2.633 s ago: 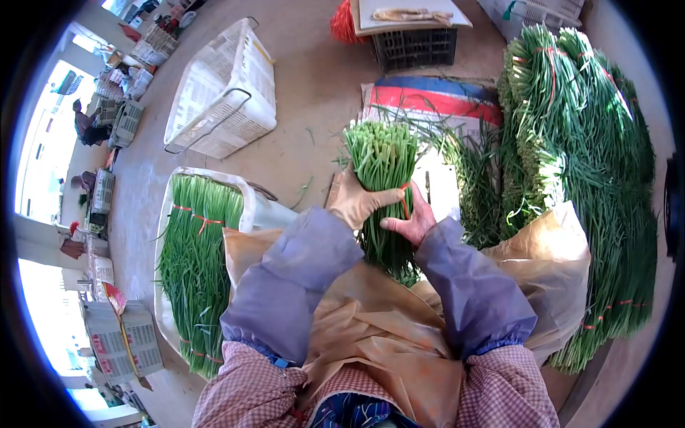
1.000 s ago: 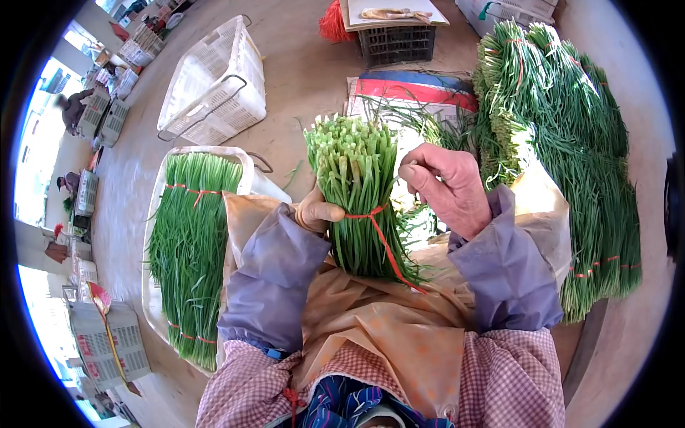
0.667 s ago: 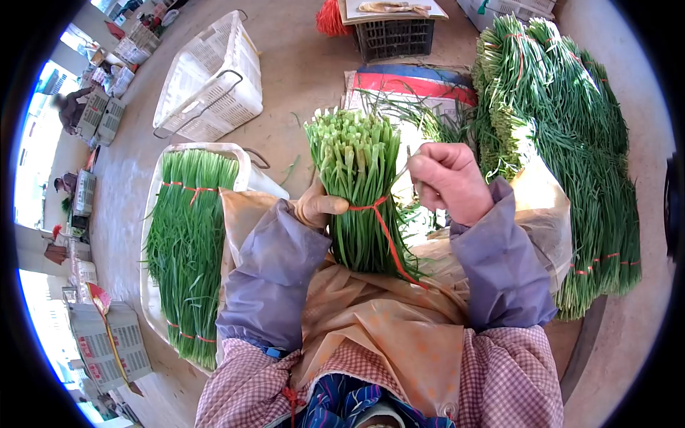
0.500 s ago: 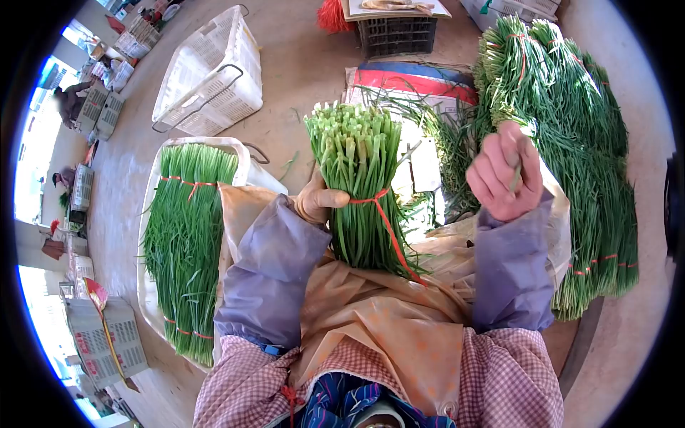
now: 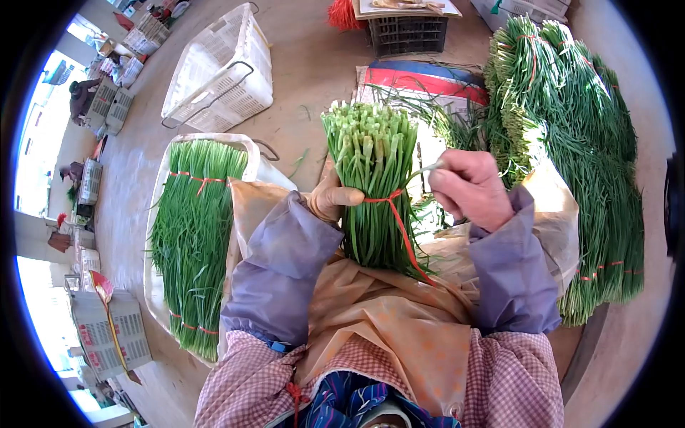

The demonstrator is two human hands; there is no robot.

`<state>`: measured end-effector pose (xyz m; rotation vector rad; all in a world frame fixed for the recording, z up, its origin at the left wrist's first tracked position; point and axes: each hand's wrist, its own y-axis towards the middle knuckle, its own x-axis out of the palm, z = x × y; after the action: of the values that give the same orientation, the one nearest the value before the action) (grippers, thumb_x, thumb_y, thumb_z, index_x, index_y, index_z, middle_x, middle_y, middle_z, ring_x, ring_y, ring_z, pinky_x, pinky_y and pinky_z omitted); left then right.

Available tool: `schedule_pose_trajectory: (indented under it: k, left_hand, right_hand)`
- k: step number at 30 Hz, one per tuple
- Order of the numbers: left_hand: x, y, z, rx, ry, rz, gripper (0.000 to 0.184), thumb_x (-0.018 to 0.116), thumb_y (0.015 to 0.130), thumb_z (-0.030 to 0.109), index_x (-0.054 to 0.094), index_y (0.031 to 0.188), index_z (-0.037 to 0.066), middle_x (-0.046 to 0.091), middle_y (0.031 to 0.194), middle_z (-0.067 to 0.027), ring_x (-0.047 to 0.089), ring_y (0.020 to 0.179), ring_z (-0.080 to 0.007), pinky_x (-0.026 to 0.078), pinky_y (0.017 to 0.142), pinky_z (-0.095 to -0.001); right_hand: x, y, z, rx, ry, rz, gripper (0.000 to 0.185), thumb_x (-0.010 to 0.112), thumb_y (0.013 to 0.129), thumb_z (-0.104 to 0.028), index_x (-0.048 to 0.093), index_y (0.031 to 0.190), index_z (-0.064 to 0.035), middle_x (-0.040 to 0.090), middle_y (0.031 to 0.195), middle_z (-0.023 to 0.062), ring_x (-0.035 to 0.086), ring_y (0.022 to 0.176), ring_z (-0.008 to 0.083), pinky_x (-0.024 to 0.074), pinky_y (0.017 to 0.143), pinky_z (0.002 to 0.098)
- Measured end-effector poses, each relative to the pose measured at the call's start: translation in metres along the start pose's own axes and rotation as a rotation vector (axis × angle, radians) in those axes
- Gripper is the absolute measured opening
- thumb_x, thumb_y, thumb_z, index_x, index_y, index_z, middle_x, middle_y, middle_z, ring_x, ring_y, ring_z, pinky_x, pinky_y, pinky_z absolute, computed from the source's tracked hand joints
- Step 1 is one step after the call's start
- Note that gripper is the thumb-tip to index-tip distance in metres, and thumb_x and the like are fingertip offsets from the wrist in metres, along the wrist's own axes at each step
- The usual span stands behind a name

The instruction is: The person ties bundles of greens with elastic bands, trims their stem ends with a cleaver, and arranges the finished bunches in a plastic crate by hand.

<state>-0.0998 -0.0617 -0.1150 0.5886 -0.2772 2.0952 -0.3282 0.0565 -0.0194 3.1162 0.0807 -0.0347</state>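
The bunch (image 5: pixel 372 153) stood at the centre of the work area, above the apron (image 5: pixel 378 314), with its pale cut ends at the far, upper side and its leaves toward the near side. A red tie (image 5: pixel 389 197) encircled it at mid-height; the tail of the tie (one long strand) ran down the leaves to the near right.

The left grip (image 5: pixel 332 197) was wrapped against the left side of the bunch, thumb across the front at the level of the tie. The right grip (image 5: pixel 471 187), to the right of the bunch, pinched a single stalk (image 5: pixel 426 171) between thumb and fingers. The stalk extended left to the right side of the bunch.

To the left, a white crate (image 5: pixel 255 158) contained greens (image 5: pixel 194 250), bound with red bands near both ends. A second white crate (image 5: pixel 221 75) was positioned farther away on the floor (image 5: pixel 300 64). To the right, a pile (image 5: pixel 585 157) of tied greens lay lengthwise. Loose leaves (image 5: pixel 460 130) lay between the bunch and the pile, partly over a striped sheet (image 5: pixel 428 80). A black crate (image 5: pixel 408 36) stood beyond the sheet.
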Motion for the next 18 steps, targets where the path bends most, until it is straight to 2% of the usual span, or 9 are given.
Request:
schedule_pose_trajectory:
  k: [2,4,6,8,11,14,15,16,18]
  left_hand:
    - [0.001,0.002,-0.001,-0.020,-0.013,-0.011,0.088,0.084,0.066,0.035,0.047,0.137,-0.001,0.063,0.123,-0.0143,0.063,0.110,-0.0262,0.051,0.096,-0.0381]
    - [0.001,0.007,-0.002,-0.005,-0.002,-0.017,0.089,0.085,0.066,0.035,0.047,0.137,-0.001,0.063,0.123,-0.0141,0.063,0.110,-0.0260,0.051,0.096,-0.0377]
    - [0.002,0.008,0.001,-0.015,0.010,-0.005,0.087,0.086,0.066,0.034,0.047,0.137,0.000,0.063,0.124,-0.0131,0.063,0.110,-0.0248,0.051,0.097,-0.0372]
    - [0.003,0.007,-0.001,-0.064,0.000,0.010,0.086,0.086,0.067,0.034,0.048,0.137,0.000,0.062,0.124,-0.0125,0.063,0.110,-0.0241,0.051,0.097,-0.0369]
    - [0.002,0.009,-0.004,-0.051,0.022,0.030,0.083,0.085,0.069,0.033,0.048,0.137,0.002,0.062,0.124,-0.0106,0.062,0.111,-0.0228,0.050,0.098,-0.0364]
    - [0.007,0.007,0.001,-0.056,0.041,0.072,0.081,0.085,0.070,0.032,0.049,0.136,0.002,0.062,0.124,-0.0092,0.061,0.113,-0.0219,0.049,0.099,-0.0365]
    - [0.010,0.006,0.003,-0.061,0.059,0.091,0.081,0.085,0.071,0.032,0.049,0.136,0.002,0.062,0.124,-0.0090,0.061,0.113,-0.0218,0.049,0.099,-0.0365]
    - [0.011,0.007,0.004,-0.065,0.077,0.109,0.080,0.085,0.071,0.031,0.049,0.136,0.002,0.062,0.124,-0.0088,0.061,0.113,-0.0217,0.049,0.098,-0.0366]
    - [0.011,0.007,0.003,-0.042,0.066,0.127,0.069,0.082,0.073,0.019,0.054,0.134,0.001,0.065,0.121,-0.0092,0.061,0.111,-0.0210,0.047,0.099,-0.0355]
  right_hand:
    - [-0.018,-0.012,0.009,-0.035,0.468,-0.017,0.024,0.055,0.095,-0.005,0.055,0.071,-0.0021,0.054,0.056,0.0030,0.046,0.044,0.0084,0.0345,0.040,0.0241]
    - [-0.014,-0.013,0.000,-0.272,0.800,-0.035,0.024,0.052,0.095,-0.003,0.052,0.071,-0.0027,0.055,0.057,0.0058,0.047,0.044,0.0107,0.0365,0.041,0.0262]
    - [-0.006,-0.013,-0.013,-0.137,0.236,-0.016,0.009,0.058,0.090,0.002,0.061,0.082,-0.0008,0.062,0.066,0.0089,0.057,0.052,0.0137,0.0456,0.048,0.0294]
    - [0.027,-0.003,-0.003,-0.301,-0.213,0.169,0.002,0.063,0.088,0.001,0.064,0.088,-0.0013,0.065,0.073,0.0107,0.061,0.055,0.0195,0.0483,0.050,0.0310]
    - [0.048,0.014,0.017,-0.501,-0.542,0.443,0.008,0.069,0.086,-0.004,0.062,0.089,-0.0033,0.065,0.076,0.0117,0.062,0.056,0.0260,0.0492,0.051,0.0344]
    - [0.055,0.024,0.019,-0.542,-0.774,0.540,0.013,0.072,0.085,-0.001,0.062,0.092,-0.0004,0.061,0.073,0.0131,0.064,0.058,0.0248,0.0471,0.052,0.0336]
    - [0.056,0.027,0.018,-0.563,-0.811,0.546,0.011,0.072,0.086,-0.004,0.061,0.090,-0.0022,0.061,0.073,0.0154,0.061,0.059,0.0325,0.0473,0.052,0.0362]
    - [0.055,0.029,0.017,-0.547,-0.845,0.539,0.011,0.071,0.086,-0.005,0.061,0.089,-0.0025,0.061,0.072,0.0154,0.061,0.058,0.0328,0.0470,0.052,0.0371]
    - [0.053,0.030,0.014,-0.508,-0.917,0.521,0.012,0.071,0.087,-0.007,0.059,0.086,-0.0029,0.060,0.070,0.0155,0.061,0.058,0.0332,0.0464,0.051,0.0388]
